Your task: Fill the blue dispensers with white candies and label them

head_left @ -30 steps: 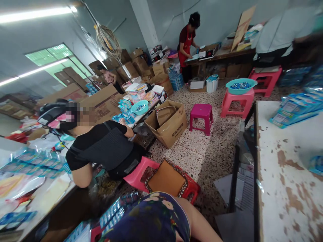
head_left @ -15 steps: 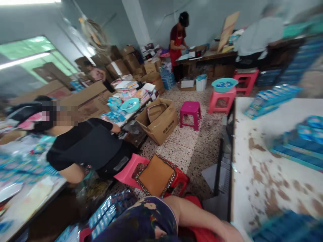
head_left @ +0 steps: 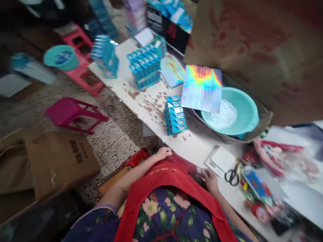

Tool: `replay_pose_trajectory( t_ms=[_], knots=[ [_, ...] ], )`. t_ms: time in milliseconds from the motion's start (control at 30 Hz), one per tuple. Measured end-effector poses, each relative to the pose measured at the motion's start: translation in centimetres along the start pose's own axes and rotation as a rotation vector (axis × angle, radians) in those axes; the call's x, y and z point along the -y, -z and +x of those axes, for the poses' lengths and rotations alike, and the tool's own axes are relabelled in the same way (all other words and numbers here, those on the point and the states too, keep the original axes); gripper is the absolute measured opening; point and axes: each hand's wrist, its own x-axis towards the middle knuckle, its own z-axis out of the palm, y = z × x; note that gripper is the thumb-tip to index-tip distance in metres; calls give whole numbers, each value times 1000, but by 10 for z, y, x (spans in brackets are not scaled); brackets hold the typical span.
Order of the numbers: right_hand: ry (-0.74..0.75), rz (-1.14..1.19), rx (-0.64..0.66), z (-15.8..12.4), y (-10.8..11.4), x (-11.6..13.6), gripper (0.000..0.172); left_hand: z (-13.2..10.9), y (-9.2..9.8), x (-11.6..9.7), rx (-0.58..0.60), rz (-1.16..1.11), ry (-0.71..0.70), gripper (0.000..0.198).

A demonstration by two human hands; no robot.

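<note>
My left hand (head_left: pixel 163 153) is closed on the upper left edge of a dark red stretch of cloth, which looks like the lower part of the red apron (head_left: pixel 174 179) I wear. Beside the table edge, my right hand (head_left: pixel 210 179) pinches the whitish end of that same cloth. The cloth spans between both hands, slightly blurred. On the white table just beyond stands a small block of blue boxes (head_left: pixel 176 116). A white scale (head_left: pixel 221 161) lies beyond my right hand, with black-handled scissors (head_left: pixel 232 177) nearby.
A teal basin (head_left: pixel 246 114) of white pieces sits in a carton, with a shiny sheet (head_left: pixel 202 87) against it. More blue packs (head_left: pixel 145 65) stand farther along. On the left are a magenta stool (head_left: pixel 68 112), a cardboard box (head_left: pixel 60 161) and a red stool (head_left: pixel 140 156).
My view has swung right and down, from the room and co-workers to the white table. Both hands now show in front of me, holding the red cloth.
</note>
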Motion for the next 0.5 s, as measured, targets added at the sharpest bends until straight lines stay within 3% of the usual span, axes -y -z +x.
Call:
replay_pose_trajectory(
  t_ms=[67,200,367,500],
  knots=[
    [3,10,-15,3,3,1,55,7,2,-4,3,60,-4,23],
    [3,-8,-84,35,7,3,48,28,11,-15,-48,171,32,25],
    [24,2,-69,69,3,-2,37,38,20,-29,-119,313,81,26],
    [16,64,-18,75,-1,-2,40,37,29,-56,-175,499,-125,31]
  ],
)
